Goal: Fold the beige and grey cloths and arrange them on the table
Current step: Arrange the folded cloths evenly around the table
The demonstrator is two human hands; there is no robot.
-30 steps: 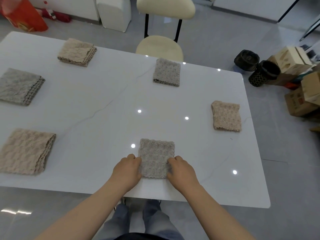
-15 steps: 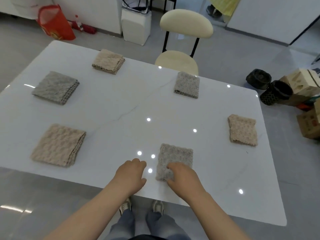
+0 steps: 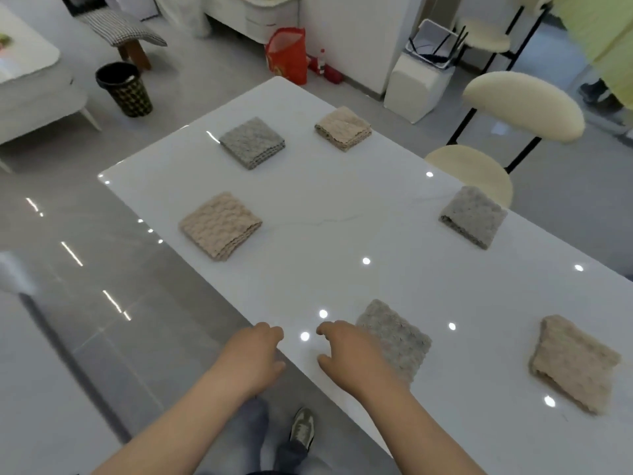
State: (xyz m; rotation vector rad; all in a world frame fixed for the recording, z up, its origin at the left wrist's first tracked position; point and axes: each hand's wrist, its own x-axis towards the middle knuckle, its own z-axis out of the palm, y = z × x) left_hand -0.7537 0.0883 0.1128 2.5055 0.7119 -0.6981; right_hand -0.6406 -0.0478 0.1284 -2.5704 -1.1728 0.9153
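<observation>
My right hand hovers at the near edge of the table, fingers loosely curled and slightly parted, holding nothing; it lies just beside the nearest grey cloth, its outer edge overlapping the cloth's left border in my view, though I cannot tell whether skin touches fabric; my left hand hangs at the table's edge, half over the floor, fingers curled in and empty.

A second ago both my hands pressed the sides of that grey cloth, squaring it; half a second ago only the right one rested on its corner; now both are off it and drawn to its left, and my view has swung left along the table; I take that to mean the last fold is finished and released.

Six folded squares lie well apart on the white top: the grey one by my right hand; a beige cloth to its right; another grey cloth near the cream chair; a beige cloth at the far end; a grey one beside it; a beige cloth at the left edge; I see no unfolded cloth anywhere, so I judge the task essentially complete, with only tidying of spacing left, if that.
</observation>
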